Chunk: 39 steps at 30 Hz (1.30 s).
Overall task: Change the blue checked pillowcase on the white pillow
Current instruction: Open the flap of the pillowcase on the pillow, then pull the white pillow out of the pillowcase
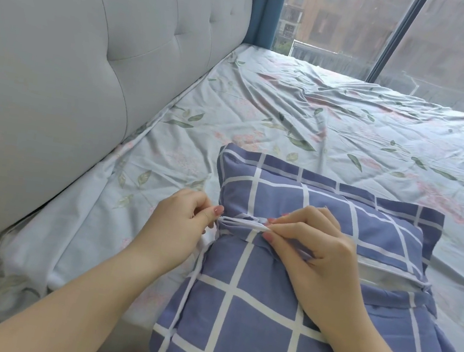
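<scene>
The bed [352,127], spread with a creased floral sheet, fills most of the view, with a padded grey headboard [76,62] along its left edge and a window [353,22] beyond its far edge. The pillowcase [261,316] lies at the near edge of the bed, close to the head end but apart from the headboard, and it is on the pillow [384,278], which shows only as a white strip through the gaping slit on the right side of the case. The slit runs across the upper face of the case, and both hands meet at its left end. The left hand [178,225] sits just off the case's left border, thumb and forefinger pinching one end of a white tie [243,223], with the other fingers curled. The right hand [313,248] rests on the case, its fingertips pinching the same tie where it gathers into a bunch at the slit. The tie is drawn taut between them, and a further white strand hangs down by the left border. The step in hand looks to be undoing the tie that closes the case, so the removal is at its start and no fresh case is in view. Whether the knot is loose cannot be told. The next move probably calls for the right fingers to hold the bunch steady while the left draws its end outward, then for checking for other ties along the slit before widening it to draw the pillow out.
</scene>
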### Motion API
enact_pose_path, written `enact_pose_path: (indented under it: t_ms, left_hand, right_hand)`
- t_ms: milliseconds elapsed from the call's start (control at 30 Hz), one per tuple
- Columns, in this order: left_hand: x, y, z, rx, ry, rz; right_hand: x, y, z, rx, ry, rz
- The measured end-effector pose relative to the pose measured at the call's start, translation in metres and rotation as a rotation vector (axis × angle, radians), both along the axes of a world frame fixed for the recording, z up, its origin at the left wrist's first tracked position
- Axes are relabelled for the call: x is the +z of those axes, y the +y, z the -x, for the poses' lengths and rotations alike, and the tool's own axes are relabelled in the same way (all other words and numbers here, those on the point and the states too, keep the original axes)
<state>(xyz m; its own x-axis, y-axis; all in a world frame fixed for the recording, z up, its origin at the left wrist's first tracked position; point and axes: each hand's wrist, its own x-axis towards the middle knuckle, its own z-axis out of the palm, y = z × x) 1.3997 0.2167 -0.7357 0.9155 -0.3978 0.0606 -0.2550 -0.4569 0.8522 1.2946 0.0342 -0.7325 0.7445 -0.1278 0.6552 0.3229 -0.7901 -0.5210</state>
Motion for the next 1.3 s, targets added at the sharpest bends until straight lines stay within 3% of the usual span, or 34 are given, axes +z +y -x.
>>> enact_pose_path:
  t_ms: [133, 267, 400, 533, 667, 900, 1100, 1300]
  left_hand:
    - [0.000, 0.000, 0.001, 0.035, 0.098, 0.025]
    - [0.010, -0.007, 0.009, 0.097, 0.006, 0.158]
    - [0.020, -0.016, 0.025, -0.179, -0.056, 0.332]
    - [0.006, -0.027, 0.031, -0.394, -0.241, 0.186]
    - [-0.004, -0.042, 0.028, -0.383, -0.343, 0.111]
    - [0.001, -0.058, -0.006, -0.331, -0.240, 0.022]
    - [-0.005, -0.074, -0.012, -0.351, -0.292, -0.074]
    - [-0.008, -0.072, -0.010, -0.396, -0.379, -0.164]
  right_hand:
    - [0.000, -0.002, -0.001, -0.033, 0.030, -0.013]
    - [0.006, -0.005, 0.009, -0.193, -0.070, -0.009]
    - [0.007, -0.017, 0.027, -0.260, -0.049, -0.086]
    - [0.002, -0.045, 0.042, -0.358, 0.064, -0.107]
    - [0.002, -0.072, 0.051, -0.422, 0.122, -0.190]
    - [0.010, -0.098, 0.053, -0.382, 0.280, -0.373]
    - [0.010, -0.098, 0.045, -0.256, 0.293, -0.249]
    - [-0.007, -0.101, 0.040, -0.323, 0.512, 0.127]
